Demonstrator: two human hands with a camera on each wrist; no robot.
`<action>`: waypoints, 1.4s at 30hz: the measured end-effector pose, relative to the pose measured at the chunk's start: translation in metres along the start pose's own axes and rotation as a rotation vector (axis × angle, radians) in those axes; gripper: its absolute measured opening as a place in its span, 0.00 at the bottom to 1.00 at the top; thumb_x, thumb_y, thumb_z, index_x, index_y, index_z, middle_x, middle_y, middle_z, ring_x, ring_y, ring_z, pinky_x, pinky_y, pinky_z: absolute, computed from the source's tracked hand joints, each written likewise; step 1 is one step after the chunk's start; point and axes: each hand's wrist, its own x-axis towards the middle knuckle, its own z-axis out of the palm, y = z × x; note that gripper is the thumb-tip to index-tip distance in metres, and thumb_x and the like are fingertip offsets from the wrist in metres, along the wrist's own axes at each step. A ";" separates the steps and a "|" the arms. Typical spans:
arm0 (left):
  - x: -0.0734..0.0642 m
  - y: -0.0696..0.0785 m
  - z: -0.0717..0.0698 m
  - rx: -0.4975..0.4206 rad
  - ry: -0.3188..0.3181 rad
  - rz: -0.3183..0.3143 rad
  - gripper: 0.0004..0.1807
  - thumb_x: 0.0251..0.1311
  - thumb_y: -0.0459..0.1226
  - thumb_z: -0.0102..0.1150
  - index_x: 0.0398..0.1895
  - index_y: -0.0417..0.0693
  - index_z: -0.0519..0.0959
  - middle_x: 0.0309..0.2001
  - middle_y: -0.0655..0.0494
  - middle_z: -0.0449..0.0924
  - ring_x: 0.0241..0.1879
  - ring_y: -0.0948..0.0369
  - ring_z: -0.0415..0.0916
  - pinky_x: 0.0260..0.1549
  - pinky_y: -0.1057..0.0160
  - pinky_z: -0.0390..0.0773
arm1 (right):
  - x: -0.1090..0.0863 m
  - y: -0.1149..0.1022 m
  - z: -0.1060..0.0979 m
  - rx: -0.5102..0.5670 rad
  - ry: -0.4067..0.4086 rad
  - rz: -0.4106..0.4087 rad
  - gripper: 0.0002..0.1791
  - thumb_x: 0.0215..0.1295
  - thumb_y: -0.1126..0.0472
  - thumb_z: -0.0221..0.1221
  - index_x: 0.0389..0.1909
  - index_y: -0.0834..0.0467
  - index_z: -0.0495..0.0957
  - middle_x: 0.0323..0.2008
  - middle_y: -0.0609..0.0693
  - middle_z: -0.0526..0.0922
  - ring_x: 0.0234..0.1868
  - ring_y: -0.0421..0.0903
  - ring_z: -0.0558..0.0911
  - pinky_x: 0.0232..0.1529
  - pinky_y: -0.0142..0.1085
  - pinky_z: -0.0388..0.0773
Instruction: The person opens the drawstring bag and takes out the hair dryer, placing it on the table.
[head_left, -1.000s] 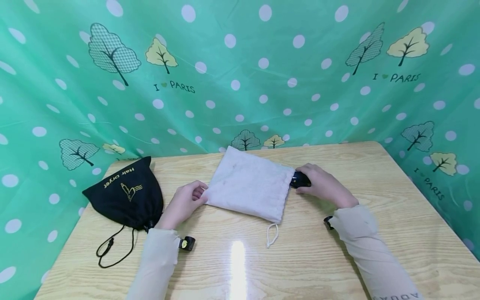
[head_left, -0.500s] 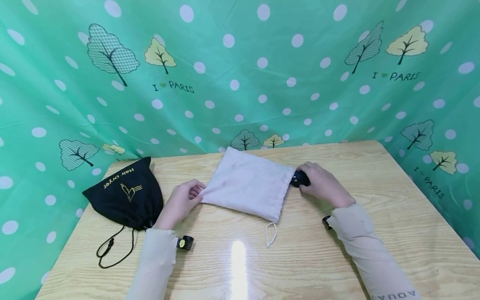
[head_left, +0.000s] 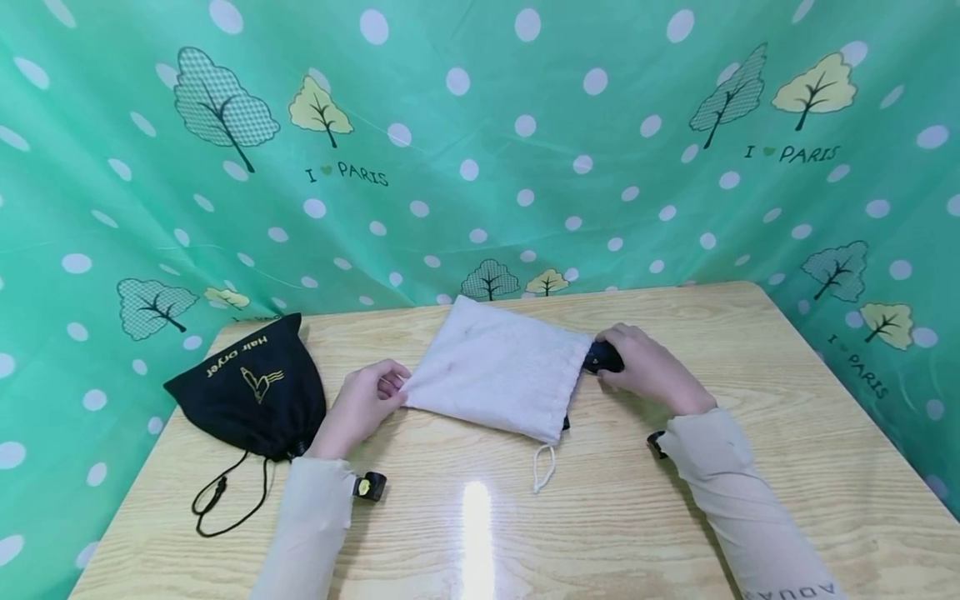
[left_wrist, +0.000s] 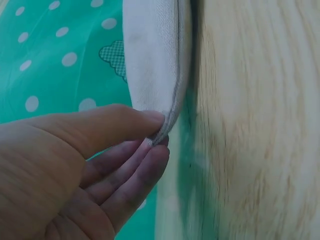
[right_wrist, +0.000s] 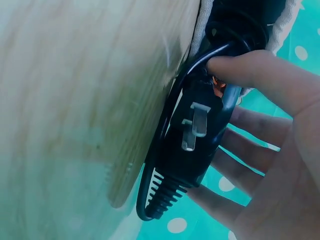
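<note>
Head view has the white cloth bag [head_left: 495, 367] lying flat on the wooden table [head_left: 787, 400], its gathered mouth facing the person's right. A black corded appliance [head_left: 603, 357] sits partly inside that mouth and partly out. From the right wrist, the exposed end shows a two-pronged plug [right_wrist: 187, 152] and a looped power cord [right_wrist: 163, 125], both outside the cloth.

The person's right hand [head_left: 641, 367] holds this end, thumb across the near side and fingers behind. Their left hand [head_left: 363, 408] pinches the bag's lower left corner between thumb and fingertips, which seems to steady the cloth.

As a judgement, the work looks midway: the appliance and bag are neither fully together nor fully apart, and how much lies hidden inside cannot be told. The plug end is outside, the mouth is not drawn closed, and the white string [head_left: 536, 487] hangs slack on the table. Whether the appliance is going in or coming out cannot be settled from this moment.

Farther out, a black drawstring bag [head_left: 258, 392] marked "Hair Dryer" lies beyond the left forearm, with neither hand holding it. Behind everything hangs a green dotted curtain [head_left: 420, 92].
</note>
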 end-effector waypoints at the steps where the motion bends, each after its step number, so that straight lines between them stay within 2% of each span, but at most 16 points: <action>1: 0.000 0.000 0.000 0.000 0.000 -0.005 0.11 0.60 0.29 0.65 0.46 0.42 0.81 0.36 0.51 0.83 0.35 0.59 0.81 0.39 0.58 0.83 | 0.000 0.000 0.000 0.005 0.004 0.000 0.26 0.62 0.61 0.66 0.59 0.67 0.74 0.56 0.65 0.76 0.58 0.62 0.74 0.59 0.58 0.73; 8: 0.000 0.002 0.002 0.004 -0.027 -0.019 0.12 0.63 0.33 0.64 0.48 0.41 0.80 0.40 0.50 0.84 0.38 0.58 0.82 0.42 0.56 0.83 | 0.003 -0.003 0.004 -0.011 0.017 -0.035 0.25 0.67 0.61 0.63 0.61 0.69 0.73 0.55 0.65 0.78 0.57 0.61 0.75 0.58 0.57 0.74; 17: 0.000 0.001 0.006 0.028 -0.047 -0.010 0.11 0.62 0.27 0.62 0.48 0.40 0.80 0.38 0.50 0.83 0.38 0.57 0.81 0.42 0.56 0.83 | 0.001 -0.003 0.006 -0.062 0.057 -0.046 0.21 0.68 0.64 0.61 0.59 0.69 0.75 0.53 0.65 0.79 0.56 0.63 0.77 0.57 0.59 0.75; 22: -0.001 0.002 0.003 0.040 -0.075 -0.009 0.08 0.63 0.26 0.60 0.44 0.41 0.80 0.36 0.51 0.83 0.37 0.58 0.80 0.41 0.57 0.82 | 0.001 -0.001 0.005 -0.109 0.104 -0.062 0.17 0.65 0.66 0.64 0.54 0.67 0.79 0.49 0.63 0.82 0.52 0.61 0.80 0.53 0.57 0.78; 28: -0.002 0.003 0.001 0.052 -0.097 -0.002 0.07 0.61 0.26 0.60 0.41 0.42 0.80 0.34 0.52 0.82 0.36 0.59 0.79 0.39 0.58 0.81 | 0.001 0.001 0.004 -0.104 0.099 -0.075 0.17 0.64 0.68 0.64 0.53 0.67 0.79 0.48 0.63 0.82 0.52 0.61 0.80 0.54 0.56 0.78; 34: 0.000 0.007 0.002 0.093 -0.107 -0.027 0.05 0.63 0.30 0.62 0.41 0.44 0.80 0.32 0.55 0.81 0.35 0.60 0.78 0.39 0.58 0.80 | 0.002 0.002 0.005 -0.107 0.109 -0.086 0.18 0.64 0.69 0.63 0.54 0.67 0.79 0.49 0.63 0.82 0.52 0.61 0.80 0.54 0.57 0.78; 42: 0.000 0.007 0.003 0.104 -0.111 -0.051 0.07 0.67 0.34 0.59 0.46 0.44 0.80 0.35 0.54 0.83 0.36 0.60 0.79 0.41 0.55 0.81 | 0.003 0.003 0.005 -0.083 0.116 -0.092 0.20 0.64 0.70 0.63 0.57 0.66 0.78 0.51 0.63 0.82 0.53 0.61 0.80 0.55 0.57 0.77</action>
